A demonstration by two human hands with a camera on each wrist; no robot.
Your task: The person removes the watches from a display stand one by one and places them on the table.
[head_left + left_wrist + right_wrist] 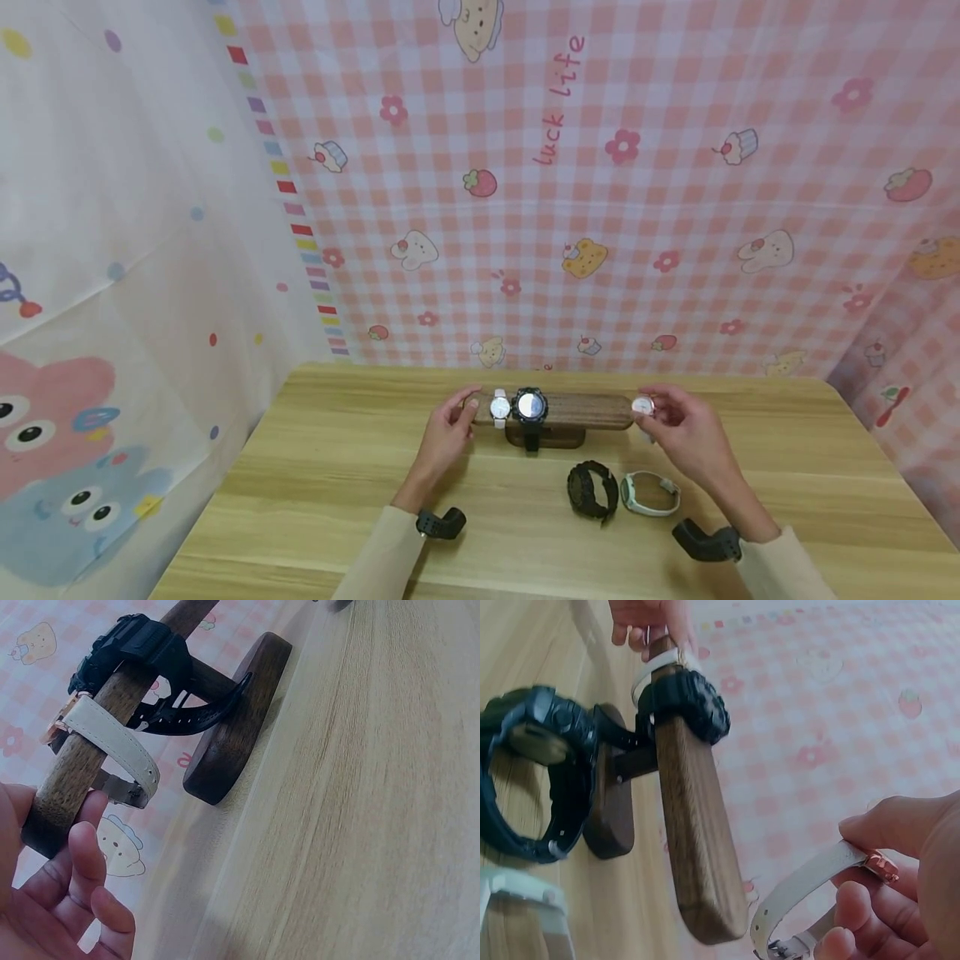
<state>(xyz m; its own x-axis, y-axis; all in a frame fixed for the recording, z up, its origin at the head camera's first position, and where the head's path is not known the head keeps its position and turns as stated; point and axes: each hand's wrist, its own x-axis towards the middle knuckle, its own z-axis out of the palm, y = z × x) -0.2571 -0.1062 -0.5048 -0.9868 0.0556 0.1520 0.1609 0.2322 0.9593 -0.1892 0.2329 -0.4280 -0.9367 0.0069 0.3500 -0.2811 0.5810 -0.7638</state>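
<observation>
A dark wooden watch stand [592,411] carries a white-strapped watch [499,407] near its left end and a black watch [530,406] beside it. My left hand [447,429] grips the bar's left end between thumb and fingers. In the right wrist view, my right hand [900,877] pinches a white-strapped watch with a rose-gold case [810,881]; its strap is a closed loop. That watch is just off the bar's right end, apart from it in the right wrist view.
On the table [337,500], in front of the stand, a second black watch [592,490] and a pale mint watch [649,493] stand on their sides. A pink checked cloth [585,208] hangs behind the table's back edge.
</observation>
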